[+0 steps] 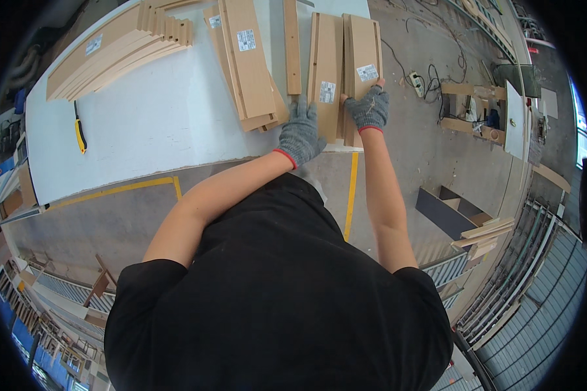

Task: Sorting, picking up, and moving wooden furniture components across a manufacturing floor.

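My right hand (pixel 370 108), in a grey knit glove with a red cuff, grips the near end of a tan wooden board (pixel 364 45) at the table's right edge, thumb on one side and fingers on the other. Beside it lies another tan board (pixel 326 58) with a white label. My left hand (pixel 299 134), gloved alike, has its fingers stretched out against the near left side of that board. A narrow wooden strip (pixel 293 45) ends just beyond its fingertips. To the left, labelled boards (pixel 246 72) lie overlapped in a pile.
A fanned stack of boards (pixel 124 49) covers the far left of the white table (pixel 156 143). A yellow-and-black utility knife (pixel 79 133) lies near it. On the floor at right are a power strip (pixel 417 83) with cables, an open carton (pixel 473 111) and a dark box-shaped frame (pixel 453 208).
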A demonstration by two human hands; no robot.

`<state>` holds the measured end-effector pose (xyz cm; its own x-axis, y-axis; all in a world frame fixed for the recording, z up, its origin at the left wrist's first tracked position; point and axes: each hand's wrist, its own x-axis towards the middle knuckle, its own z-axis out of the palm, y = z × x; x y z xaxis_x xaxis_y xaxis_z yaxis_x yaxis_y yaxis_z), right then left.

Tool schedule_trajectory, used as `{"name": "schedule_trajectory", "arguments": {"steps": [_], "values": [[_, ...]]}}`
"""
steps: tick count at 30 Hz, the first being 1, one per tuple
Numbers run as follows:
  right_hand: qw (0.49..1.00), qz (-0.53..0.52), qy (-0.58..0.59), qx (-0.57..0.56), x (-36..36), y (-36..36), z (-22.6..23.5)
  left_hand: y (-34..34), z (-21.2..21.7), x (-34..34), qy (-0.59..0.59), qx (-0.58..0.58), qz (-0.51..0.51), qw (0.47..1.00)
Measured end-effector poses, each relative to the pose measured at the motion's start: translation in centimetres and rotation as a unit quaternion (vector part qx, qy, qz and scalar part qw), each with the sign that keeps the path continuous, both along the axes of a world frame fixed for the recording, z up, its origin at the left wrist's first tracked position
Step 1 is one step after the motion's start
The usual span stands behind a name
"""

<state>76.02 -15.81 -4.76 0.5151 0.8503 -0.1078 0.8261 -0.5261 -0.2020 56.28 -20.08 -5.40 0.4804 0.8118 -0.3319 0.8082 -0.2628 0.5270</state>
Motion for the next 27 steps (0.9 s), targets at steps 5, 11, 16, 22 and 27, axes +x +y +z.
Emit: {"name": "schedule_trajectory", "arguments": {"steps": [5, 11, 16, 22, 27], "values": [[0.998, -0.024, 0.037, -0.055, -0.3, 1.3, 0.7, 2.5, 1.8, 4.3, 0.024, -0.017, 0.085, 0.996], [0.964, 0.005, 0.238, 0.114, 6.1, -0.3, -3.2, 3.6, 2.1, 7.3, 0.120, -0.044, 0.101, 0.987], [0.884, -0.045, 0.457, 0.084, 7.0, -2.6, -1.3, 3.1, 1.0, 4.6, 0.019, 0.017, 0.143, 0.989], [0.780, -0.061, 0.610, 0.122, 8.2, -5.5, -3.2, 3.2, 3.9, 3.5, -0.148, 0.019, 0.213, 0.966], [0.707, -0.130, 0.687, 0.109, 9.6, -9.6, -4.2, 2.7, 9.5, -2.3, -0.202, 0.102, 0.185, 0.956]]}}
